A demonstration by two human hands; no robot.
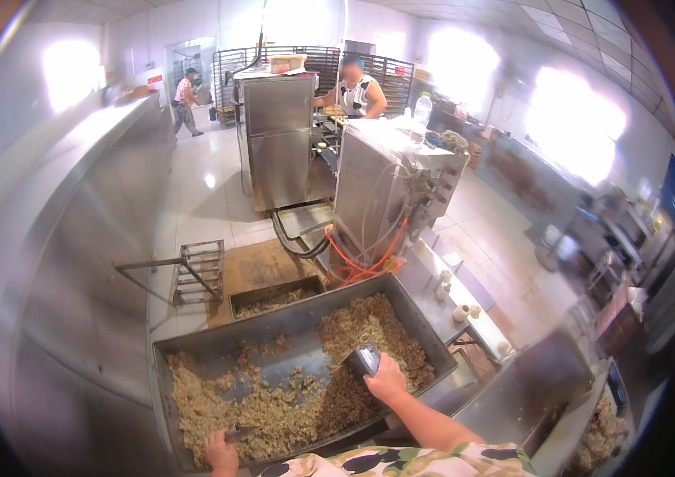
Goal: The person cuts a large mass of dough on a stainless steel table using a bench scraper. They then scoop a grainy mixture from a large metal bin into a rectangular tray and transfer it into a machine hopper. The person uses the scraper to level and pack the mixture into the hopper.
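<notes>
A long metal trough (425, 318) lies in front of me, holding a crumbly brown mixture (274, 413) heaped at its left, front and right, with bare metal showing in the middle. My right hand (387, 378) is closed on a dark, flat-faced scraper (364, 360) over the right-hand heap. At the near left of the trough, my left hand (221, 451) is closed round a smaller dark scraper-like blade (239, 433), its edge close to the mixture. The fingers of both hands are partly hidden.
A smaller tray (274, 299) of mixture sits beyond the trough, near a metal rack frame (198, 274). Steel machines (278, 143) with orange hoses (361, 266) stand ahead. A person (357, 91) works behind them; another person (185, 102) is farther left. A steel wall-like panel (75, 262) runs along the left.
</notes>
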